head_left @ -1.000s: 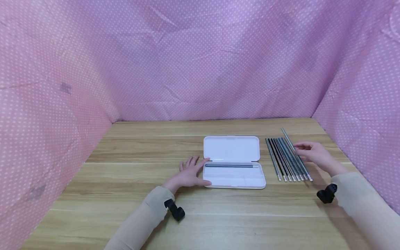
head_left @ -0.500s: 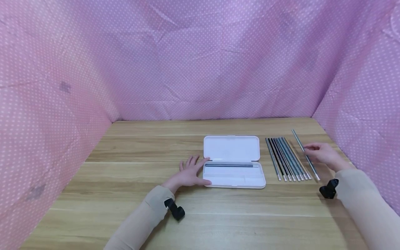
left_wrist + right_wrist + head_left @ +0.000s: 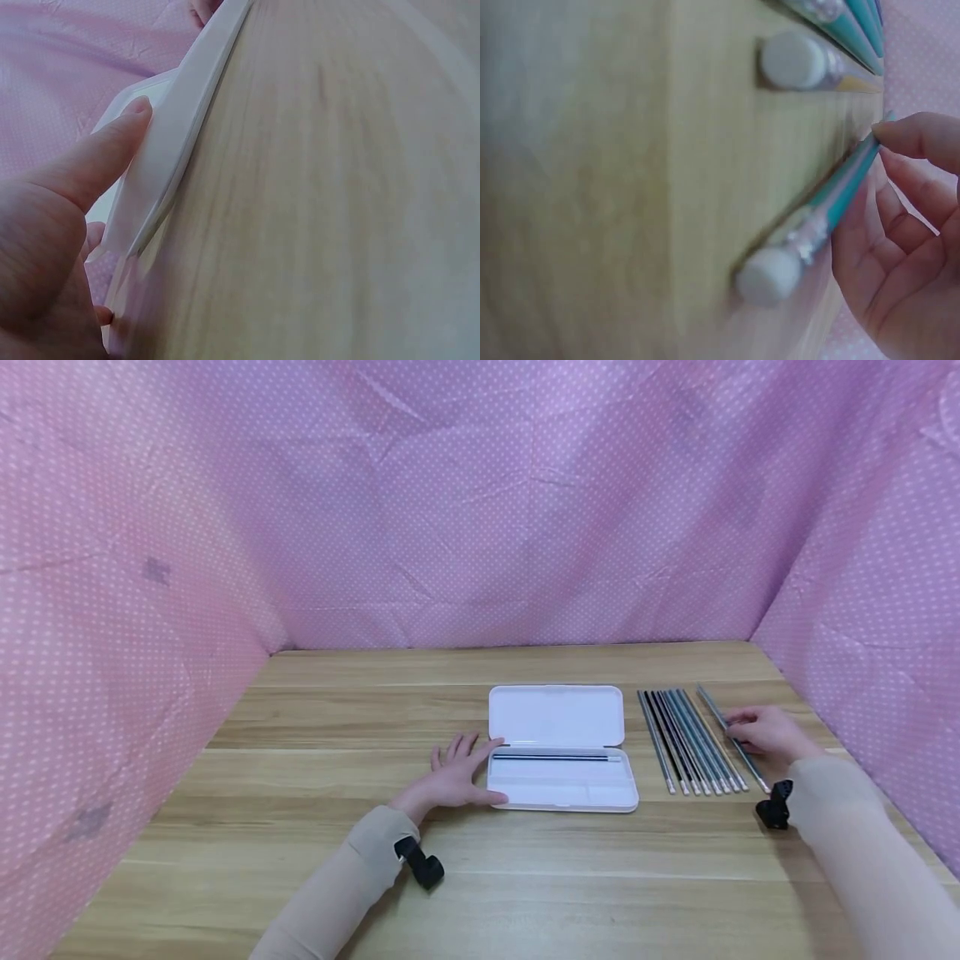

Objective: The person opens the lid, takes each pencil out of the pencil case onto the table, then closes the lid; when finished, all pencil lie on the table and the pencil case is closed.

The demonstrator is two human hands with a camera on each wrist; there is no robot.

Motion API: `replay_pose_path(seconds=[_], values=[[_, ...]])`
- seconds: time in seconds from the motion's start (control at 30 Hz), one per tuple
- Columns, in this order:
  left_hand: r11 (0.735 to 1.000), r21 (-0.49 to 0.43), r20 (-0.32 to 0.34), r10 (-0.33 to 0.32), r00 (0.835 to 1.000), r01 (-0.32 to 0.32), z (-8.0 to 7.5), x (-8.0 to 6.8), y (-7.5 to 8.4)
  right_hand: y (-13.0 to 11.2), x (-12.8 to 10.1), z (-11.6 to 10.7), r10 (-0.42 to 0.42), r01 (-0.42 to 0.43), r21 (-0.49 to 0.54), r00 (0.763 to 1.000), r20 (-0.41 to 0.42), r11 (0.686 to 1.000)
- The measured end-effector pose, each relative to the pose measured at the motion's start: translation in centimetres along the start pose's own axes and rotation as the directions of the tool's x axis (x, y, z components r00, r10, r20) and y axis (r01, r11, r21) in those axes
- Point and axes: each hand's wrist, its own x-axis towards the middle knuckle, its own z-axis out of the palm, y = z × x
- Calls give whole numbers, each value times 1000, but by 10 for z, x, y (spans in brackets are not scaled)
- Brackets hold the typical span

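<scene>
A white pencil case lies with its lid folded back, and a dark pencil rests along its hinge side. My left hand has its fingers spread at the case's left end, index finger by the hinge corner and thumb on the front corner. In the left wrist view the straight thumb lies against the case wall. On the right, my right hand pinches a teal pencil between thumb and fingertips. Its white eraser points toward me, close over the table.
Several pencils with white erasers lie in a slanted row between the case and my right hand. A natural-wood-coloured pencil is the one closest to the held pencil. Pink dotted cloth borders the wooden table.
My right hand has drawn the teal pencil rightward away from the row, and its far end has since come slightly nearer to me. The left hand and case have stayed put.
</scene>
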Motion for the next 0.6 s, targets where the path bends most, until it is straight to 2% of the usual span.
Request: replay_pose_path(seconds=[0.6], values=[[1000, -5, 9, 1, 1000, -1, -2, 1, -1, -7, 6, 5, 49, -49, -21, 999, -22, 999]])
